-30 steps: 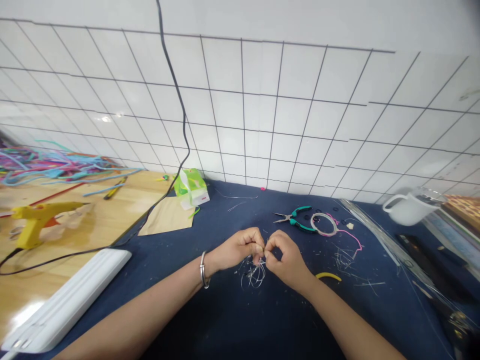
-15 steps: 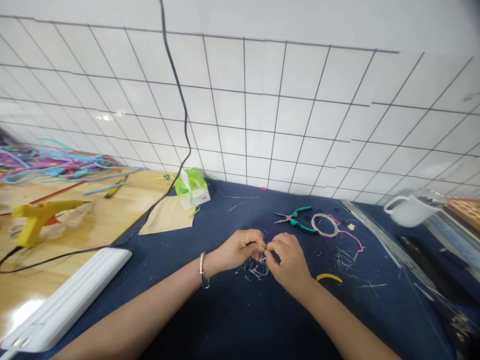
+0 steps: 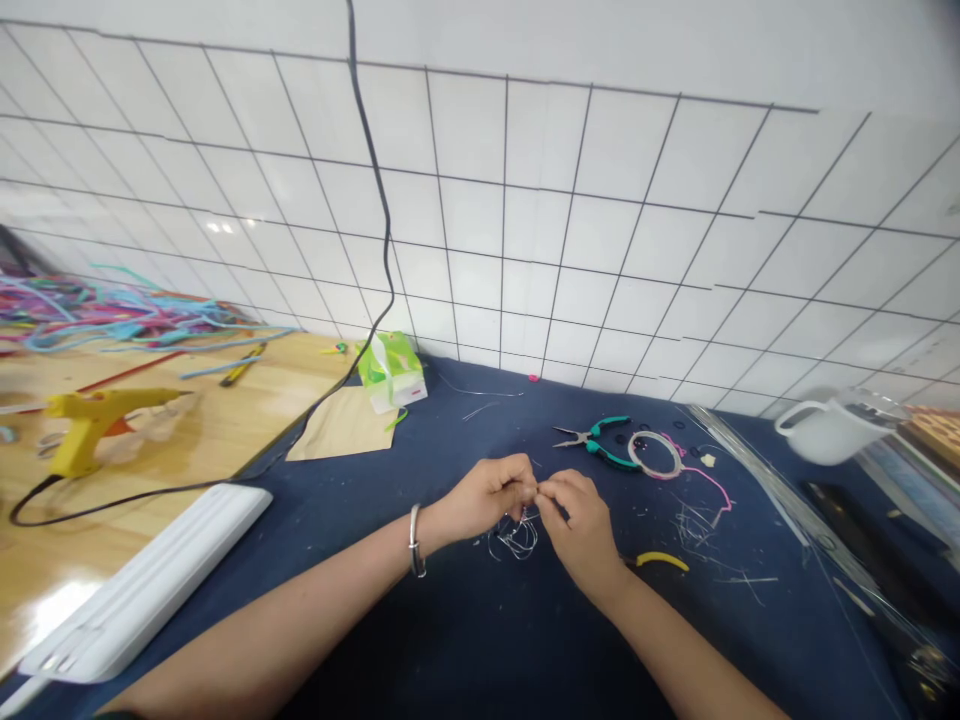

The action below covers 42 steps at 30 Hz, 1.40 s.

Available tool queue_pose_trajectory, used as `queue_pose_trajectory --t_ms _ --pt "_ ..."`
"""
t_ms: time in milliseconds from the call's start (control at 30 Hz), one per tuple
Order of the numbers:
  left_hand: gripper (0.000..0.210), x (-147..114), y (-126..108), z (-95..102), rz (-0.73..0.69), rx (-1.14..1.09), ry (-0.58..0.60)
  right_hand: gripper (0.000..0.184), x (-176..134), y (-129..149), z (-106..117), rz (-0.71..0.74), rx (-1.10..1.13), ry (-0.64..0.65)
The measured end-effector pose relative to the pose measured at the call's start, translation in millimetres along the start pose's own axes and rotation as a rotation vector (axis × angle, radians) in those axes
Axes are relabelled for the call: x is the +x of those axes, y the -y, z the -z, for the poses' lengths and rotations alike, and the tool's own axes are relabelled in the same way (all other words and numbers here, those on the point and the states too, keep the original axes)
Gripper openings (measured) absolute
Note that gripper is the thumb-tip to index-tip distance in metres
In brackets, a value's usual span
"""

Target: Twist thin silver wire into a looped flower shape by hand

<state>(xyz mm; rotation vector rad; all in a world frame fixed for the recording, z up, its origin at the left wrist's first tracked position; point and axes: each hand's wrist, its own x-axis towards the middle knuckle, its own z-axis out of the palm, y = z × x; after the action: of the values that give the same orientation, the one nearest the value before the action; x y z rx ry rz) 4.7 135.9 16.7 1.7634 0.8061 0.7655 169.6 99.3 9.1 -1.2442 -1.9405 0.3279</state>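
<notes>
Fingertips meet at the middle of the dark blue cloth (image 3: 442, 620). My left hand (image 3: 491, 497), a silver bangle on its wrist, is closed in a pinch. Against it my right hand (image 3: 577, 520) pinches too, thumb and forefinger together. Just below the fingers hangs or lies a tangle of thin silver wire (image 3: 517, 538), which seems to run up into both hands; the exact spot they grip is hidden. To the right of my right hand a yellow curved handle (image 3: 661, 560) shows, its other end hidden behind the wrist.
Farther right lie teal-handled pliers (image 3: 598, 440), a wire coil (image 3: 655, 455) with pink cord, clear rods (image 3: 742, 465) and a white mug (image 3: 832, 430). At left are a yellow glue gun (image 3: 90, 425), a white power strip (image 3: 150, 580), a tissue pack (image 3: 394, 370) and a black cable (image 3: 379, 200).
The view has shifted slightly, so the surroundings sit a little farther right. Both hands keep their pinch, fingertips together above the wire tangle.
</notes>
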Motion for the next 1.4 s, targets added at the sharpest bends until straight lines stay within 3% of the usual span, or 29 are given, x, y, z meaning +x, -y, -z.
queue_pose_trajectory --t_ms 233,600,833,1100,1400 --pt "0.012 -1 -1 2.9 0.016 0.072 0.083 0.014 -7 -5 -12 -0.014 -0.002 -0.035" --pt "0.017 3 4 -0.9 0.122 -0.442 0.106 0.014 -4 -2 -11 -0.111 0.187 -0.113" --pt "0.016 4 8 2.3 0.209 -0.495 0.117 0.016 -1 -3 -6 -0.128 0.306 -0.093" --pt "0.01 6 13 4.0 0.131 -0.498 0.066 0.015 4 -2 0 -0.148 0.338 0.007" --pt "0.014 9 17 15.8 -0.023 -0.515 0.072 0.014 3 -11 3 -0.23 0.381 0.019"
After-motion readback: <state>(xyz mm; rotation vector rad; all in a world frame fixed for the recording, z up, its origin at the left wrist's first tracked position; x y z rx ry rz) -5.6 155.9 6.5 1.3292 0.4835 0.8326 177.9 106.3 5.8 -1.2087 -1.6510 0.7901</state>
